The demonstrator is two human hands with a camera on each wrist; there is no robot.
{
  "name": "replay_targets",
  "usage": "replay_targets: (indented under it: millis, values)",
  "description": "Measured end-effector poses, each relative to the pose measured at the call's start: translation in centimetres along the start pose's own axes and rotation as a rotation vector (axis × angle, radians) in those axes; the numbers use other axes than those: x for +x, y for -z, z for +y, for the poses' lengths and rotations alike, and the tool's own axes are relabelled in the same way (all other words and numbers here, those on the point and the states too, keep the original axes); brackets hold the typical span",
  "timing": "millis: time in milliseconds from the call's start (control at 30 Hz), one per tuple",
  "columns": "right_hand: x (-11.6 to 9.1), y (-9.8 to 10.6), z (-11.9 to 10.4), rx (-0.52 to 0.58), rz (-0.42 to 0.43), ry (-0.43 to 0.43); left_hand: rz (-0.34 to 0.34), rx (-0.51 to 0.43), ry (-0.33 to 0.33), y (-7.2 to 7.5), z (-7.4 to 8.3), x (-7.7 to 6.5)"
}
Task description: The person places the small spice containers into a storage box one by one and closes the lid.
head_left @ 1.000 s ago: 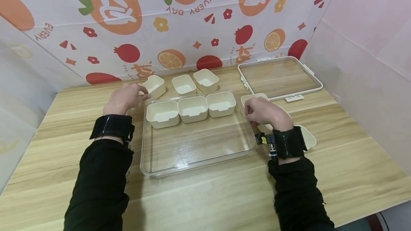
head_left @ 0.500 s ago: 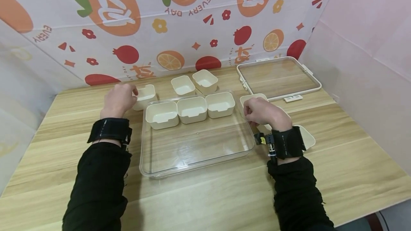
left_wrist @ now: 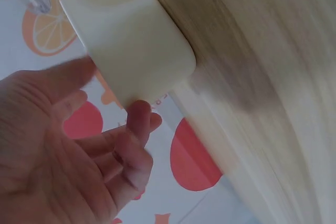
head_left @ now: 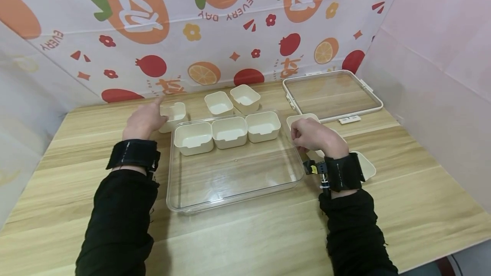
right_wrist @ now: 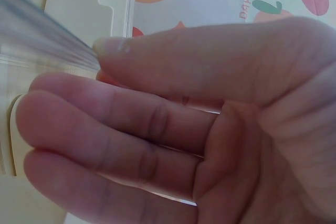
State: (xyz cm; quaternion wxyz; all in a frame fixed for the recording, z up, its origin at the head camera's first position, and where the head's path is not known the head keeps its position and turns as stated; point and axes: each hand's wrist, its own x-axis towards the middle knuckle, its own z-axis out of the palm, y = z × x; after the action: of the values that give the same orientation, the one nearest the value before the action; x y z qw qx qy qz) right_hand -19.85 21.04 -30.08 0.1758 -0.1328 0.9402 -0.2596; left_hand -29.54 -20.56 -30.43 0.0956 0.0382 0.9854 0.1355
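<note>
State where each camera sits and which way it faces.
Head: worn there, facing forward and down at the clear tray; left hand, right hand, sleeves show.
Left wrist: worn there, facing that hand and a cream box.
Right wrist: worn there, facing that hand pinching the tray's edge.
Head and left wrist share that box.

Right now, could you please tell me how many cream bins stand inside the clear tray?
3, in a row along the far side of the clear tray: a left bin, a middle bin and a right bin. None inside it looks hidden.
</note>
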Motion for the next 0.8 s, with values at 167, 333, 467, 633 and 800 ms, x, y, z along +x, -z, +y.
replay_targets:
  millis: [167, 333, 467, 633, 800]
  values:
    - [0.0, -0.1, 0.0, -0.007, 0.004, -0.002, 0.138, -0.053, -0.017, -0.4, -1.0, 0.0]
    - [0.0, -0.1, 0.1, -0.002, 0.003, 0.000, 0.311, -0.071, -0.020, -1.1, -1.8, 0.0]
    - [0.0, -0.1, 0.1, 0.003, -0.002, 0.002, 0.312, -0.052, 0.041, -1.2, -1.8, -0.2]
    - [-0.1, 0.0, 0.1, 0.005, 0.006, -0.002, 0.051, 0.041, 0.124, -0.7, -0.7, -0.5]
    - [0.0, -0.2, 0.1, 0.004, 0.004, 0.001, -0.091, 0.029, 0.092, 0.0, 0.0, -0.8]
